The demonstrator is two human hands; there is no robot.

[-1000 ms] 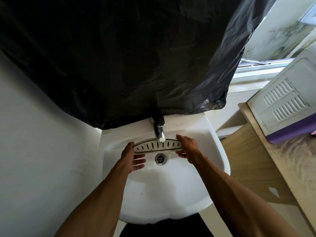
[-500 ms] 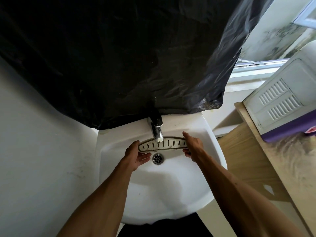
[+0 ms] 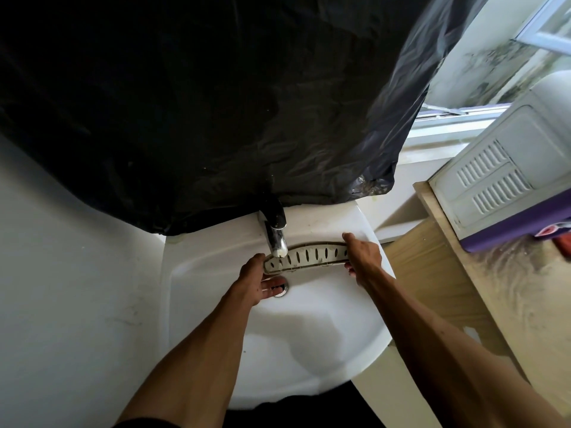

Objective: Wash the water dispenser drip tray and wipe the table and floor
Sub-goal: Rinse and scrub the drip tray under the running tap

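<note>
Pinches left end of drip tray with left hand, thumb on top, fingers stretched underneath toward the drain. Clamps right end with right hand, thumb hooked over far edge, fingers curled below. Grips by the ends only, probably to leave the slotted face free for rinsing and to keep the long curved piece level. Keeps it slots-up at frame centre, left part right beneath the faucet spout, over the back of the white sink bowl; apparently lifted clear of the bowl, though hard to confirm. Cannot tell whether water is running, no clear stream visible. Shows brownish grime along the tray's near rim, which suggests washing barely begun, with table and floor wiping not yet done. Further out, black plastic sheet across upper left and centre, hanging down to the faucet base. At right edge, wooden table with streaky, dirty-looking top, carrying a white vented appliance on a purple base, possibly the dispenser. In upper right corner, bright window.
</note>
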